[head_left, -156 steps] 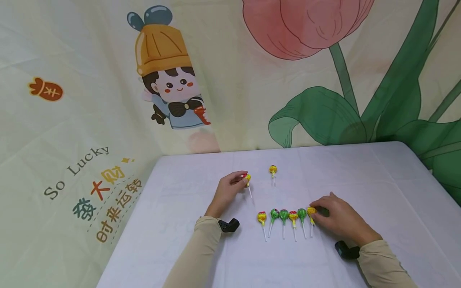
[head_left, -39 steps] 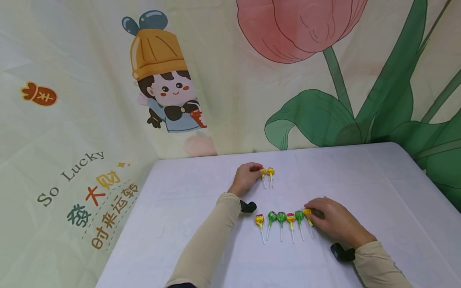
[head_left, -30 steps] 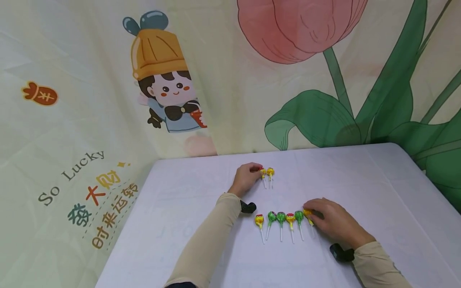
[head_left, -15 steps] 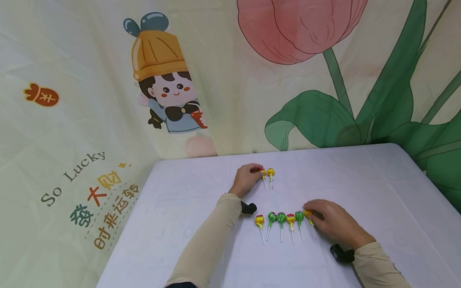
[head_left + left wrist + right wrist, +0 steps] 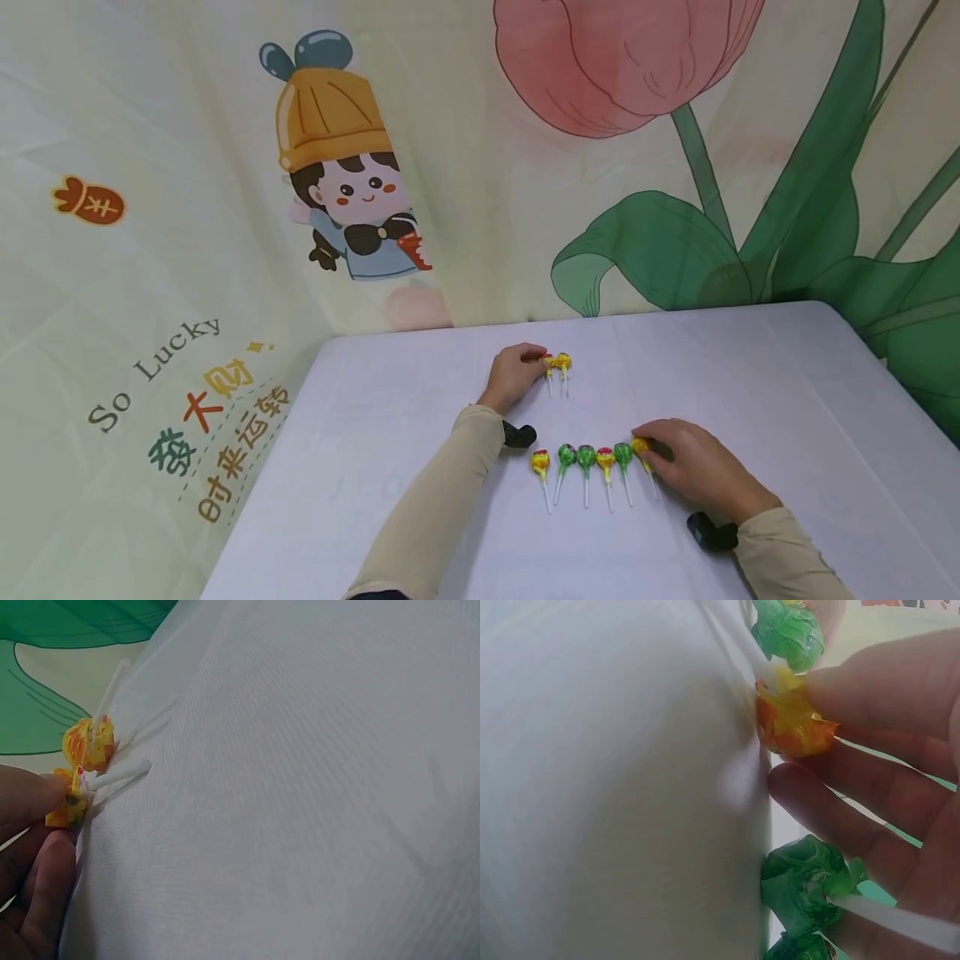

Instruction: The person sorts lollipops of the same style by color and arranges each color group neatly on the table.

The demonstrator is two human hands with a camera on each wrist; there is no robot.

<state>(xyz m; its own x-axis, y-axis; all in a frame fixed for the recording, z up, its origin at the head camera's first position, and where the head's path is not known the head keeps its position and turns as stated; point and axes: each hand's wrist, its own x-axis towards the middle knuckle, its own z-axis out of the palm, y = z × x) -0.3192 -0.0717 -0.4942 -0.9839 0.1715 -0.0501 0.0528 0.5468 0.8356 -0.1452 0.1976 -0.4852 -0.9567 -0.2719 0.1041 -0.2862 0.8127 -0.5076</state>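
Note:
Near the far edge of the table, my left hand (image 5: pixel 515 374) pinches the wrapped head of a yellow-and-red lollipop (image 5: pixel 69 802). Right beside it is another yellow lollipop (image 5: pixel 564 362), its white stick pointing towards me. My right hand (image 5: pixel 701 462) has thumb and fingers on the head of a yellow lollipop (image 5: pixel 791 716), at the right end of a row. In the right wrist view, green lollipops (image 5: pixel 806 881) show by the fingers and palm, mostly hidden from the head view.
The row also holds a yellow-and-red lollipop (image 5: pixel 541 463) at its left end, then green lollipops (image 5: pixel 586 459) and another yellow-and-red lollipop (image 5: pixel 606 460). All lie on a white-covered table (image 5: pixel 360 467). Behind it hangs a printed cloth (image 5: pixel 480 208).
Over the last seconds my left hand has carried its lollipop right and away, up beside the lone yellow one. It then stays there. My right hand keeps its place at the row's end.

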